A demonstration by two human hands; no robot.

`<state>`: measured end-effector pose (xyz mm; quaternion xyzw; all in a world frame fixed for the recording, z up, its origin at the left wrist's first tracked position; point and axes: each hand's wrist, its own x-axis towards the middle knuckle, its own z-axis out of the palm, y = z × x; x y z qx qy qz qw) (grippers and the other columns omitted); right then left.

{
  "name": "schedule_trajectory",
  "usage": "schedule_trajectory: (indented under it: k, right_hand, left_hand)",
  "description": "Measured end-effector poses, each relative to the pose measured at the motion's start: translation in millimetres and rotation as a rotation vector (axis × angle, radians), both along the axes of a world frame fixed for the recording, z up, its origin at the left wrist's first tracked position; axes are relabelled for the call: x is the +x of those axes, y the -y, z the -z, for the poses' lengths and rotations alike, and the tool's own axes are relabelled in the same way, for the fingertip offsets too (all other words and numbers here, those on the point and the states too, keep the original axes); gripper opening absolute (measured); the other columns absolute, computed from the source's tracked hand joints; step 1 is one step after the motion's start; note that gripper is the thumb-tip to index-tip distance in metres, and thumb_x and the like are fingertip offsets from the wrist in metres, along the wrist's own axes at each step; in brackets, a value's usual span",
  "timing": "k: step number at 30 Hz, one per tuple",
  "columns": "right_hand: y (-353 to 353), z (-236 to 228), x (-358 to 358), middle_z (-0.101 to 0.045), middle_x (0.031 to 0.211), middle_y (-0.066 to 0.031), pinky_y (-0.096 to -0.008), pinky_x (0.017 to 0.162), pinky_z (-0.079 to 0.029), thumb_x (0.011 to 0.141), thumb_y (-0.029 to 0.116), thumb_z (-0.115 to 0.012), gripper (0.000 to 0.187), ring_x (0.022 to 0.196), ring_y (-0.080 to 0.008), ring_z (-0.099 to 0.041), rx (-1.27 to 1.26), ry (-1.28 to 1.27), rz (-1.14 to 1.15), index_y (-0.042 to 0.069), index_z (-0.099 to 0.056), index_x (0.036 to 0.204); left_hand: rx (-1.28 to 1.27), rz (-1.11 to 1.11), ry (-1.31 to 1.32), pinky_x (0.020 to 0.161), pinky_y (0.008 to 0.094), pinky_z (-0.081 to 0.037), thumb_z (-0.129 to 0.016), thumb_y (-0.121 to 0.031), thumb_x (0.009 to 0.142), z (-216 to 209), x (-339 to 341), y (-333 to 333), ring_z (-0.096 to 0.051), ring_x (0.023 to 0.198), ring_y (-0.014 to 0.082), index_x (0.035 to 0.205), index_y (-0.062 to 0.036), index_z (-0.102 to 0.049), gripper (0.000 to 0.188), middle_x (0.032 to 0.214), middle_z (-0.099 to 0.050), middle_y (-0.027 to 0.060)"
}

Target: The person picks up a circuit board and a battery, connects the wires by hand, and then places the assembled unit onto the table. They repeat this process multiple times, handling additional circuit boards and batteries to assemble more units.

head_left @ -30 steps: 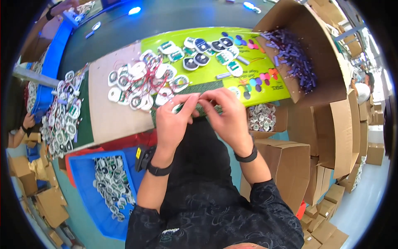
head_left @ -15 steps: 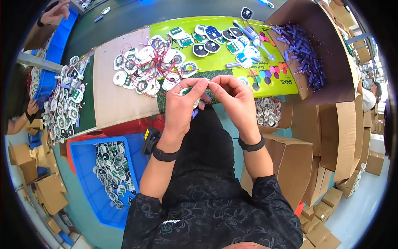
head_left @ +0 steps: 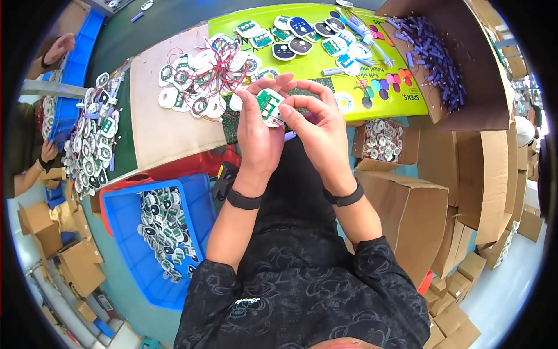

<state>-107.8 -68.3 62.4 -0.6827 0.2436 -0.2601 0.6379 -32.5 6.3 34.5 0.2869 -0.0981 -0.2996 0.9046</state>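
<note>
A rounded white piece with a green circuit board (head_left: pixel 269 107) is held up over the near edge of the table. My left hand (head_left: pixel 256 145) cradles it between thumb and fingers, the green face turned up. At its right edge the thumb and bent fingers of my right hand (head_left: pixel 323 136) close in; thin wires show there. A purple cylinder (head_left: pixel 290 135) hangs just below the held piece, partly hidden by my hands. Beyond them lies a heap of white ring-shaped pieces with red wires (head_left: pixel 218 78).
White and dark board pieces (head_left: pixel 300 45) lie on the yellow-green mat. A cardboard box of purple cylinders (head_left: pixel 433 67) stands at the right. Board pieces fill part of a blue bin (head_left: pixel 125 244) at lower left. Another person's hand (head_left: pixel 60 47) is at far left.
My fingertips have parted from their close pinch. The circuit board piece, mostly hidden before, now faces up in my left hand, and my right hand has shifted to its edge.
</note>
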Motion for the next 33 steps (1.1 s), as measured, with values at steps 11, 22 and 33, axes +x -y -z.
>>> schedule_trajectory:
  k: [11, 22, 33]
  right_hand:
    - [-0.8, 5.7, 0.6, -0.062, 0.117, -0.0056, -0.0256, 0.068, -0.053, 0.086, 0.011, -0.073, 0.014, 0.085, -0.0126, -0.065, -0.008, 0.031, 0.044, 0.0, -0.074, 0.095]
    - [7.2, -0.2, 1.6, -0.061, 0.116, -0.0092, -0.0285, 0.067, -0.052, 0.084, 0.013, -0.075, 0.012, 0.093, -0.019, -0.063, -0.261, -0.084, 0.103, 0.004, -0.075, 0.093]
    - [14.6, 4.8, 5.6, -0.059, 0.119, -0.0117, -0.0316, 0.074, -0.053, 0.08, 0.009, -0.076, 0.012, 0.103, -0.0257, -0.061, -0.446, -0.106, 0.06, 0.003, -0.074, 0.09]
  left_hand:
    - [0.066, -0.036, 0.171, 0.107, 0.0383, -0.04, -0.028, -0.053, 0.105, 6.6, -1.5, 0.4, -0.052, 0.124, 0.0237, 0.122, -0.0064, -0.047, 0.053, 0.142, -0.05, 0.0214]
    - [0.179, 0.099, 0.24, 0.107, 0.0345, -0.041, -0.036, -0.036, 0.108, 2.1, 9.8, -10.5, -0.054, 0.124, 0.0209, 0.138, 0.0012, -0.045, 0.048, 0.141, -0.051, 0.0217]
    - [0.451, 0.073, 0.417, 0.1, 0.0288, -0.044, -0.042, -0.024, 0.108, 5.2, 17.9, -13.6, -0.059, 0.111, 0.0143, 0.127, 0.0029, -0.058, 0.036, 0.119, -0.068, 0.013]
